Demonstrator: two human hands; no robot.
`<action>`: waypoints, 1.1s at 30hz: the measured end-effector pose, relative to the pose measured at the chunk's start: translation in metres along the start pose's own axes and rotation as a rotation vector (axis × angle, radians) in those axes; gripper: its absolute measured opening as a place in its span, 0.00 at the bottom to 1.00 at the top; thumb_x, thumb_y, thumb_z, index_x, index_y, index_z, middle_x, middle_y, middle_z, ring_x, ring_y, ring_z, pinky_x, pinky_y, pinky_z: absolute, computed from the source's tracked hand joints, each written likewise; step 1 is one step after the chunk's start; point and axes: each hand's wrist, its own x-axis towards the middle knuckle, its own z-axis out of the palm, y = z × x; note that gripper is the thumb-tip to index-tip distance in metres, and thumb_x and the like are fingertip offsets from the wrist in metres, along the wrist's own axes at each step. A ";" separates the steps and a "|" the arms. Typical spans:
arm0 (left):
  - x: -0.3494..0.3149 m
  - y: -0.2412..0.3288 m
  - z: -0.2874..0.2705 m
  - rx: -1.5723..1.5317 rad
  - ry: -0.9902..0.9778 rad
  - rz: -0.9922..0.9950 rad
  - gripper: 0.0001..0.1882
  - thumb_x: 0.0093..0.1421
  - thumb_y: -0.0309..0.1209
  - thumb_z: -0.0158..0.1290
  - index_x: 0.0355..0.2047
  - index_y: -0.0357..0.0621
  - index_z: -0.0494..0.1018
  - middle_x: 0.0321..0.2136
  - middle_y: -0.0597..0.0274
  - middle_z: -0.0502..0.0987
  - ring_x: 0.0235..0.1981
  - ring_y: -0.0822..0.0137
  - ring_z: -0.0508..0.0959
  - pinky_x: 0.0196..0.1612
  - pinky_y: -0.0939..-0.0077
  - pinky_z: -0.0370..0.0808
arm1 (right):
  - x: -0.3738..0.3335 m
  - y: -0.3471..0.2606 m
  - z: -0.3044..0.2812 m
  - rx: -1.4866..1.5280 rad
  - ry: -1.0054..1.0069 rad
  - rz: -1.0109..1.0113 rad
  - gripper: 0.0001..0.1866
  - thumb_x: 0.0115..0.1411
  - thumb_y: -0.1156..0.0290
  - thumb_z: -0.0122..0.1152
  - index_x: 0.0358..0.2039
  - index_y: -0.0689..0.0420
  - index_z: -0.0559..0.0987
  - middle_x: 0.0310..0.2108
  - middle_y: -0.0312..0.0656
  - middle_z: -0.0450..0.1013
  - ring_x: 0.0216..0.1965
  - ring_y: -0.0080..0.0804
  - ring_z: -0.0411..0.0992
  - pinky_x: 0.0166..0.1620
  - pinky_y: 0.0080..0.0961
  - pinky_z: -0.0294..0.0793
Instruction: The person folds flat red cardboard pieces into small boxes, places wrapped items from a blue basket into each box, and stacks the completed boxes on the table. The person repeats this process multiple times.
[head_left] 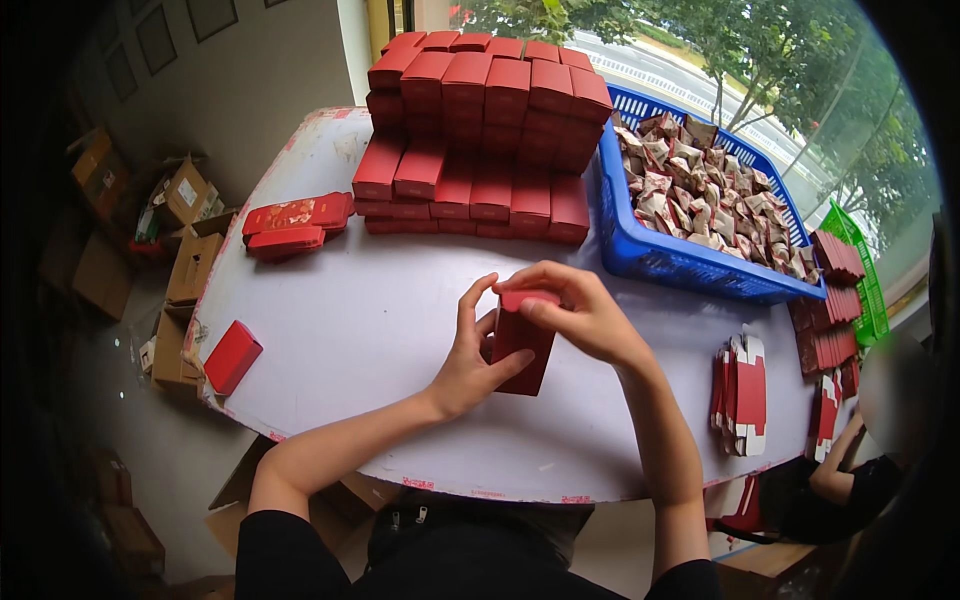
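A small red cardboard box [523,350] stands between my hands over the middle of the white table. My left hand [472,362] wraps its side, thumb across the front and index finger raised by the top edge. At the box's top flap, my right hand [575,308] presses with its thumb while the fingers curl over the far side. The flap looks folded down or nearly so; what is inside the box is hidden.
Behind it rises a stack of red boxes [468,190]. A blue crate [690,268] of wrapped packets stands back right. Flattened cartons [742,395] lie right, a lone red box [233,357] and flat red packaging [290,225] left. Another person's arm [835,470] shows at far right.
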 end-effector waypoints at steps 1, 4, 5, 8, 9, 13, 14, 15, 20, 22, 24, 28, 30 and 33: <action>0.000 0.000 0.001 -0.025 -0.013 -0.007 0.44 0.55 0.25 0.53 0.60 0.58 0.33 0.48 0.48 0.62 0.46 0.63 0.69 0.45 0.67 0.73 | 0.000 0.000 -0.002 0.016 0.001 0.004 0.13 0.55 0.71 0.53 0.40 0.63 0.73 0.35 0.42 0.73 0.39 0.25 0.70 0.40 0.22 0.70; -0.001 0.000 0.000 -0.035 -0.043 -0.009 0.44 0.55 0.26 0.53 0.60 0.57 0.33 0.48 0.48 0.63 0.45 0.64 0.70 0.45 0.67 0.73 | -0.001 -0.001 -0.006 0.044 -0.049 -0.002 0.12 0.56 0.73 0.51 0.40 0.63 0.73 0.33 0.40 0.73 0.37 0.24 0.70 0.41 0.23 0.70; -0.001 -0.001 0.000 -0.030 -0.053 -0.008 0.44 0.55 0.26 0.53 0.60 0.57 0.32 0.47 0.48 0.63 0.45 0.64 0.70 0.45 0.67 0.73 | -0.001 0.000 -0.008 0.045 -0.069 -0.003 0.12 0.56 0.74 0.51 0.40 0.63 0.73 0.32 0.40 0.73 0.36 0.24 0.70 0.41 0.23 0.69; -0.001 -0.001 0.000 -0.053 -0.082 -0.006 0.44 0.55 0.26 0.53 0.60 0.57 0.33 0.47 0.48 0.63 0.46 0.64 0.70 0.45 0.67 0.73 | -0.003 -0.006 -0.012 0.007 -0.095 0.017 0.11 0.54 0.74 0.51 0.38 0.63 0.74 0.31 0.40 0.73 0.36 0.23 0.70 0.42 0.23 0.69; -0.001 0.000 0.000 -0.066 -0.089 -0.011 0.44 0.55 0.26 0.53 0.60 0.57 0.33 0.47 0.48 0.63 0.46 0.64 0.70 0.45 0.67 0.73 | -0.004 -0.006 -0.013 -0.012 -0.104 0.014 0.11 0.54 0.74 0.52 0.37 0.63 0.74 0.31 0.40 0.73 0.36 0.23 0.70 0.42 0.23 0.69; -0.002 0.002 0.003 -0.106 -0.112 -0.026 0.44 0.54 0.25 0.54 0.60 0.57 0.34 0.47 0.49 0.63 0.46 0.64 0.70 0.45 0.67 0.72 | -0.008 -0.011 -0.013 -0.151 -0.111 -0.021 0.09 0.54 0.75 0.54 0.35 0.65 0.73 0.34 0.41 0.74 0.37 0.23 0.70 0.42 0.22 0.70; -0.002 0.002 0.003 -0.114 -0.119 -0.027 0.44 0.54 0.25 0.54 0.60 0.57 0.34 0.47 0.49 0.63 0.46 0.64 0.70 0.46 0.67 0.72 | -0.009 -0.015 -0.011 -0.193 -0.076 -0.008 0.09 0.54 0.75 0.54 0.34 0.65 0.73 0.32 0.40 0.74 0.36 0.23 0.70 0.40 0.22 0.70; -0.002 0.001 0.002 -0.095 -0.118 -0.021 0.43 0.54 0.25 0.54 0.60 0.57 0.35 0.47 0.49 0.63 0.46 0.64 0.70 0.46 0.67 0.72 | -0.010 -0.018 -0.008 -0.235 -0.042 0.005 0.08 0.53 0.75 0.55 0.33 0.65 0.73 0.31 0.40 0.74 0.34 0.22 0.70 0.39 0.22 0.70; 0.000 -0.005 -0.001 0.078 -0.075 0.034 0.41 0.54 0.25 0.54 0.59 0.56 0.39 0.47 0.51 0.63 0.46 0.63 0.70 0.46 0.67 0.71 | -0.009 -0.018 0.007 -0.396 0.143 -0.005 0.06 0.51 0.75 0.57 0.28 0.65 0.73 0.24 0.41 0.74 0.30 0.21 0.73 0.35 0.22 0.72; 0.000 -0.010 -0.002 0.133 -0.050 0.077 0.41 0.54 0.25 0.54 0.59 0.55 0.39 0.48 0.51 0.63 0.46 0.63 0.69 0.46 0.67 0.71 | -0.008 -0.017 0.010 -0.409 0.148 -0.013 0.06 0.51 0.75 0.57 0.28 0.64 0.73 0.24 0.42 0.75 0.30 0.22 0.73 0.35 0.22 0.72; -0.001 -0.013 -0.001 0.145 -0.029 0.083 0.41 0.54 0.24 0.53 0.59 0.55 0.39 0.48 0.51 0.62 0.47 0.62 0.68 0.47 0.67 0.70 | -0.008 -0.014 0.012 -0.373 0.147 -0.032 0.06 0.51 0.75 0.57 0.28 0.64 0.74 0.22 0.42 0.74 0.27 0.23 0.73 0.33 0.22 0.72; 0.000 -0.019 0.002 0.128 0.021 0.116 0.40 0.54 0.23 0.52 0.60 0.52 0.39 0.49 0.50 0.61 0.49 0.61 0.67 0.49 0.66 0.68 | -0.008 -0.018 0.014 -0.489 0.124 -0.003 0.07 0.52 0.72 0.57 0.28 0.64 0.76 0.21 0.43 0.74 0.22 0.26 0.71 0.30 0.21 0.70; 0.000 -0.017 0.005 0.038 0.044 0.077 0.39 0.55 0.23 0.51 0.60 0.52 0.39 0.50 0.49 0.60 0.49 0.61 0.67 0.50 0.66 0.68 | -0.008 -0.015 0.012 -0.522 0.023 -0.028 0.12 0.54 0.72 0.54 0.39 0.62 0.72 0.32 0.44 0.72 0.34 0.34 0.69 0.41 0.28 0.67; 0.003 -0.015 0.013 -0.026 0.127 -0.010 0.39 0.57 0.25 0.51 0.60 0.52 0.38 0.50 0.48 0.60 0.49 0.61 0.67 0.50 0.66 0.68 | -0.009 -0.012 0.003 -0.641 -0.141 -0.063 0.23 0.56 0.72 0.51 0.53 0.60 0.64 0.45 0.43 0.70 0.50 0.42 0.65 0.58 0.42 0.55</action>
